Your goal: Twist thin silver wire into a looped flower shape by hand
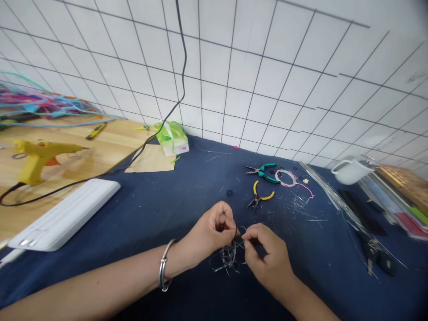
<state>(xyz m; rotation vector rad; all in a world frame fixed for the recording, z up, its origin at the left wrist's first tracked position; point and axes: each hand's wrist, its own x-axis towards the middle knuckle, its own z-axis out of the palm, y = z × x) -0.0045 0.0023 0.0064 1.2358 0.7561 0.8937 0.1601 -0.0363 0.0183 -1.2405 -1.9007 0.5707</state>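
A small tangle of thin silvery wire hangs just below my fingertips at the front middle of the dark blue cloth. My left hand pinches the top of this bundle between thumb and fingers. My right hand is closed in a pinch beside it, on a fine loop of wire leading to the bundle. Yellow-handled pliers lie with their handles spread just beyond my hands. Green-and-black pliers rest farther back.
A coil of white wire sits right of the pliers. Toward the left are a white power strip, a yellow glue gun and a green tissue pack. A white mug and keys are at the right.
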